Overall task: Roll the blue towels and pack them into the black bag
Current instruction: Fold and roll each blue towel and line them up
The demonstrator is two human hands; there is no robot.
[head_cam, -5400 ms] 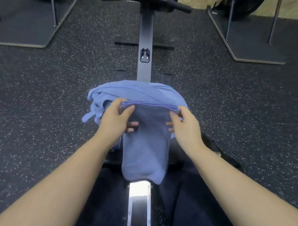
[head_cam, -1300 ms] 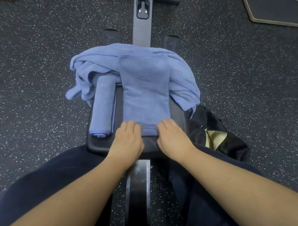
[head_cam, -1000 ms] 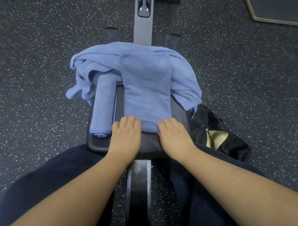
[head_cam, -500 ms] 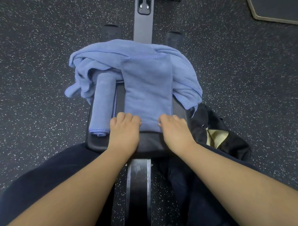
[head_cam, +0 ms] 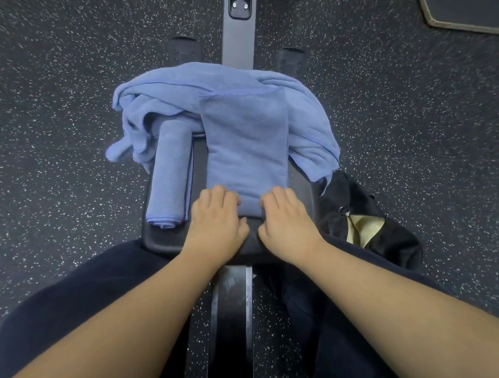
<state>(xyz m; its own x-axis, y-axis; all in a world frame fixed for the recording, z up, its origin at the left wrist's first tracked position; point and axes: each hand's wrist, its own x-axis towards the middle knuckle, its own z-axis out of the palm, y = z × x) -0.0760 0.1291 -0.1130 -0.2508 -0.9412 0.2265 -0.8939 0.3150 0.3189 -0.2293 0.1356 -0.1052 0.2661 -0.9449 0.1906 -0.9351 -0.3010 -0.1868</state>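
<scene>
Rolling: my left hand [head_cam: 215,224] and right hand [head_cam: 288,220] both curl over the near end of the folded towel [head_cam: 246,143], fingers wrapped on the first turn of the roll.
Just changed: a second ago that near edge lay flat under my fingertips, closer to me; now it has tucked under and crept away from me, so the strip ahead looks shorter.
Meaning: I judge the roll is only started, with most of the strip still flat beyond my knuckles.
Grip: both hands closed on the towel's rolled edge, thumbs hidden beneath.
Surface: the black seat pad [head_cam: 164,238] lies under my hands.
Count, rolled: one finished towel roll [head_cam: 169,175], just left of my left hand.
Count, loose: a crumpled heap [head_cam: 164,98] beyond my fingers; I cannot tell how many towels it holds.
Count, bags: one black bag [head_cam: 366,212], open on the floor just right of my right wrist; no towel visible inside.
</scene>
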